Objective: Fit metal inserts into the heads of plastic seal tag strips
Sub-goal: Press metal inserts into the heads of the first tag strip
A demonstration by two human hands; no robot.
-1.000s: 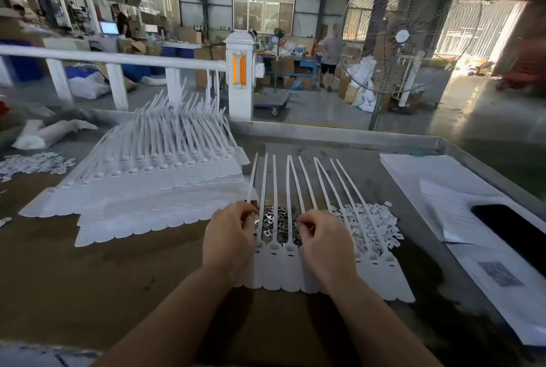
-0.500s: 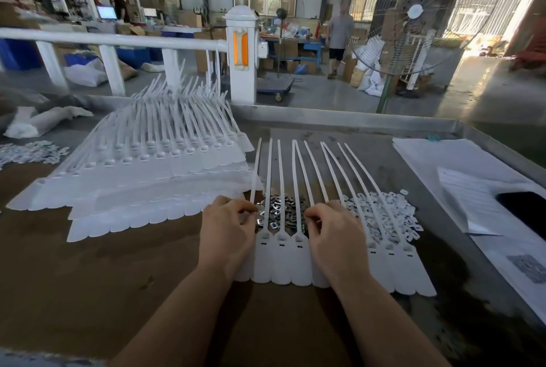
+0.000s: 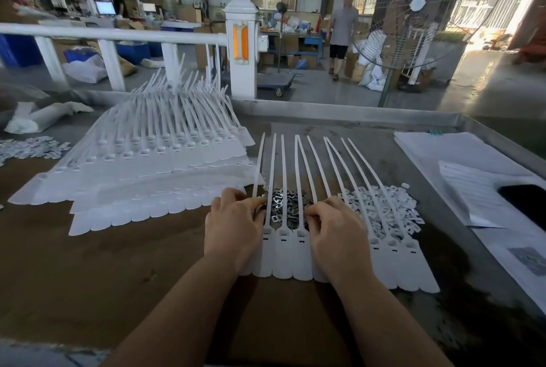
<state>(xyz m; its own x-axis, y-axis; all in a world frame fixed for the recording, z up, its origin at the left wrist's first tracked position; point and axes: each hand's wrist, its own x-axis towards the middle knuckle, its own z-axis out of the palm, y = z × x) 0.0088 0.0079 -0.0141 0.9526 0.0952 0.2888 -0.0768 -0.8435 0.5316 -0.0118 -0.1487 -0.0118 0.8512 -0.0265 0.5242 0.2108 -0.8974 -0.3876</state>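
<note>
Head view, looking down onto the counter (image 3: 88, 278), and the landmark here is the pile of metal inserts (image 3: 285, 204), a dark glinting heap just beyond both hands. Lying right across that pile is a joined row of white seal tag strips (image 3: 298, 254), heads toward the person, thin tails fanning away over the inserts.

The left hand (image 3: 233, 227) sits at the near-left edge of the insert pile, palm down on the leftmost tag heads, fingers curled in at the tips and pressed together against the strips. Whether it pinches an insert cannot be told; the fingertips are tucked from sight.

The right hand (image 3: 336, 230) sits at the near-right edge of the pile, covering the middle heads of the row, fingers bent with the tips down among the strips and inserts. What it grips, if anything, is hidden too.

Three tag heads show bare between the two hands, each with a small dark slot.

Right of the insert pile, touching it, a heap of small white plastic pieces (image 3: 384, 204) lies under the strip tails. Left of the pile, a big layered stack of more tag strips (image 3: 153, 165) spreads out. Far right of the pile lie white paper sheets (image 3: 443, 153), with a dark phone (image 3: 526, 204) on them.
</note>
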